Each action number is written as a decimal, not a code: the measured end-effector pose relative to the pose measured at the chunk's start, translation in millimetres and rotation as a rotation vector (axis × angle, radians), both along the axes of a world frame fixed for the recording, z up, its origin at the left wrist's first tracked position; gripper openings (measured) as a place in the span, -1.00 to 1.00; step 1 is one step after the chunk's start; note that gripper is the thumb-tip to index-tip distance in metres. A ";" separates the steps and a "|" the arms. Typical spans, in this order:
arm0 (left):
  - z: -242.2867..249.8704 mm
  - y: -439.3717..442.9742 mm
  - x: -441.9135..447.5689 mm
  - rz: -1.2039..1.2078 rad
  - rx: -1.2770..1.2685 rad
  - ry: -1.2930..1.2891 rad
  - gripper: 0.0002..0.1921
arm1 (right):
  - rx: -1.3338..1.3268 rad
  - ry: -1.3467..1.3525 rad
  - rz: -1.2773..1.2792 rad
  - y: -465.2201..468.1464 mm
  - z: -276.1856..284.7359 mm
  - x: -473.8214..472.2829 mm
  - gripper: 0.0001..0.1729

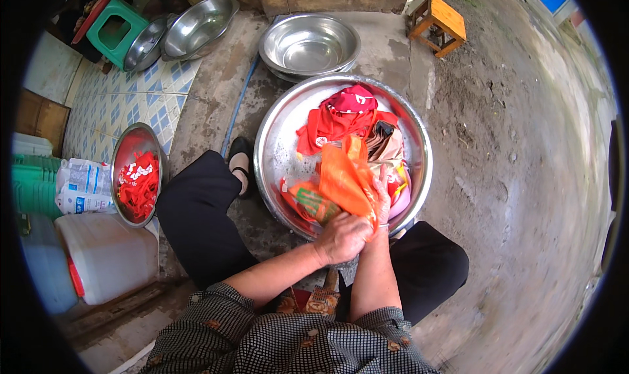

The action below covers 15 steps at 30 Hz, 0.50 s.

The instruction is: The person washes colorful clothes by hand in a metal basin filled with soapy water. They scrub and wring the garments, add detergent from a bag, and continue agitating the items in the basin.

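Observation:
A large round metal basin lies before me between my knees. An orange plastic bag, part of it bearing green print, hangs crumpled over the basin's near side. My left hand is closed around its gathered near end, close to my right wrist. My right hand, with a bracelet at the wrist, lies along the bag's right side with fingers stretched forward; its palm and thumb are hidden. Beyond the bag sit red fabric pieces with white print. Folded brownish bags rest at the right.
Two stacked metal basins stand beyond the large one. At left, a metal bowl holds red strips, beside a plastic container. A wooden stool stands far right; a blue hose crosses the concrete.

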<state>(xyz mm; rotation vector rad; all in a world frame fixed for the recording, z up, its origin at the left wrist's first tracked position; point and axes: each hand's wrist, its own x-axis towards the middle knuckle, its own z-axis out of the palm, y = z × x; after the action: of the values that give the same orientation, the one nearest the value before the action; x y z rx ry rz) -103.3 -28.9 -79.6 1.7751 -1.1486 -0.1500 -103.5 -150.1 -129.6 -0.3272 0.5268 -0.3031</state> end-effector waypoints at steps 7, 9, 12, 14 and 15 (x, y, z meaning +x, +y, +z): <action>-26.6 -45.5 61.9 0.173 0.286 -0.053 -0.89 | 0.138 -0.391 0.055 17.1 -35.3 16.5 -0.63; -32.8 -50.4 104.6 0.370 0.297 -0.022 -0.83 | 0.329 0.060 -0.021 25.5 -38.3 14.9 -0.62; -18.9 -48.4 105.2 0.135 0.247 -0.031 -0.82 | 0.236 -0.021 -0.058 23.8 -46.3 6.9 -0.62; 0.0 -42.3 71.3 -0.087 0.108 -0.011 -0.89 | 0.221 -0.160 -0.018 18.2 -54.1 3.3 -0.62; 7.3 -40.4 48.7 -0.152 0.237 -0.027 -0.85 | 0.246 -0.171 -0.005 17.3 -57.5 3.3 -0.62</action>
<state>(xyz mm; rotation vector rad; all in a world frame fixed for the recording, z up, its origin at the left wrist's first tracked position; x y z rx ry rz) -54.7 -69.2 -72.3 1.8989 -1.3301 -0.3664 -100.3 -132.8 -187.1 -0.0608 0.3915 -0.2650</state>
